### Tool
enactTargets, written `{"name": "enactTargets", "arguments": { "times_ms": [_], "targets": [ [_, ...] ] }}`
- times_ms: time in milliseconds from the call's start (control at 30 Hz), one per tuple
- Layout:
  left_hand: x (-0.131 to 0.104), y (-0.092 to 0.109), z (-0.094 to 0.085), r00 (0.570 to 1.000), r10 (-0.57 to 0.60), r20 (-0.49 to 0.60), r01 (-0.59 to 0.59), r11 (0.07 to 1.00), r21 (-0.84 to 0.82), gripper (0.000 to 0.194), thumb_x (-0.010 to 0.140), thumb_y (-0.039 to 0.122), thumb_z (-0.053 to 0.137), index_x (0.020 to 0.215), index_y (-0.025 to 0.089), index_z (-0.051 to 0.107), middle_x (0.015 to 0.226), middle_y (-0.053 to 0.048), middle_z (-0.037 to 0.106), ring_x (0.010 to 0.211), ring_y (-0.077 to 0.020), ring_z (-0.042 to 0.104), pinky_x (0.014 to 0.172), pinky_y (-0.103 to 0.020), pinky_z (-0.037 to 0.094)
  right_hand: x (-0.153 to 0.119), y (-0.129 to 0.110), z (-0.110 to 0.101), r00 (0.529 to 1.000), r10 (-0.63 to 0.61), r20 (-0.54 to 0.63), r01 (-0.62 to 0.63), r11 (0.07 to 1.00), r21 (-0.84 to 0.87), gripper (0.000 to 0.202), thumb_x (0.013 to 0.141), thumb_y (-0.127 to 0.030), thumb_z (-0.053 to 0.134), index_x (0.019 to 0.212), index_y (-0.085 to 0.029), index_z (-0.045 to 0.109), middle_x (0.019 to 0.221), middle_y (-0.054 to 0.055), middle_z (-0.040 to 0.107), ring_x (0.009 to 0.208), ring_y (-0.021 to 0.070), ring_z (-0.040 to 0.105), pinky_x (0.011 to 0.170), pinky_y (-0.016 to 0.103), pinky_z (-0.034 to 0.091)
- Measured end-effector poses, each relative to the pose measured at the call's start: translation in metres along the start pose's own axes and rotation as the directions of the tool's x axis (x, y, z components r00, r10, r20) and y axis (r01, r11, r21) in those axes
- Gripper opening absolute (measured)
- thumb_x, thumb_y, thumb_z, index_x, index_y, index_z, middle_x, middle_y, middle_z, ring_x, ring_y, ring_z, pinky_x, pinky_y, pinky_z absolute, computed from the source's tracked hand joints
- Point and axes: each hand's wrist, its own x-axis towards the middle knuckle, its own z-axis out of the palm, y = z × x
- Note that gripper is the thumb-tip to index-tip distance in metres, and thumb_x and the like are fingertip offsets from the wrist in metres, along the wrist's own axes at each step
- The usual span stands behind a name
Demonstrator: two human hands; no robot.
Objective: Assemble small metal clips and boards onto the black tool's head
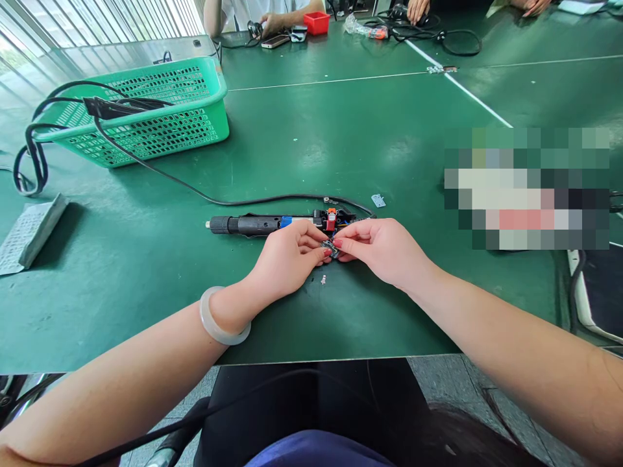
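An electric screwdriver (257,224) with a black body lies across the table, its chuck end to the left. Its right part shows bare inner parts, among them a red and orange piece (331,219), wires and a blue band. Just in front of it, my left hand (287,256) and my right hand (384,250) meet with pinched fingers on a small dark metallic part (330,248). Fingertips cover much of this part, so its exact kind is unclear. A black cord (272,198) runs from the screwdriver's right end.
A green plastic basket (165,133) holding black cable stands at the back left. A wrapped grey block (32,233) lies at the left. Small scraps (378,200) dot the green table (341,143). Other people's hands (275,24) and a red box (316,23) are across the table.
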Motion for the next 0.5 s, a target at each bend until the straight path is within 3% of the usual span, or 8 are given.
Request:
{"name": "enactTargets", "arguments": {
  "times_ms": [233, 500],
  "targets": [
    [0.0020, -0.0009, 0.0003, 1.000, 0.001, 0.001, -0.001, 0.998, -0.056, 0.014, 0.075, 0.013, 0.066, 0.085, 0.014, 0.056, 0.072, -0.002, 0.068, 0.070, -0.0138, 0.069, 0.070, -0.029, 0.057, -0.0018, -0.0013, 0.0017, 1.000, -0.005, 0.000, 0.005, 1.000, -0.017, 0.020, 0.076, -0.036, 0.069, 0.080, -0.016, 0.069, 0.074, 0.004, 0.072, 0.066, 0.0150, 0.067, 0.069, 0.030, 0.058],
    [0.0004, -0.0031, -0.0014, 0.994, 0.105, -0.038, -0.099, 0.988, 0.121, 0.026, 0.069, 0.026, 0.073, 0.085, 0.017, 0.056, 0.077, -0.001, 0.066, 0.071, -0.0126, 0.064, 0.070, -0.028, 0.054, -0.0013, 0.0005, 0.0025, 1.000, -0.017, 0.002, 0.017, 1.000, -0.003, 0.022, 0.075, -0.037, 0.069, 0.080, -0.016, 0.070, 0.072, 0.004, 0.070, 0.065, 0.0151, 0.066, 0.068, 0.030, 0.057]
  ]
}}
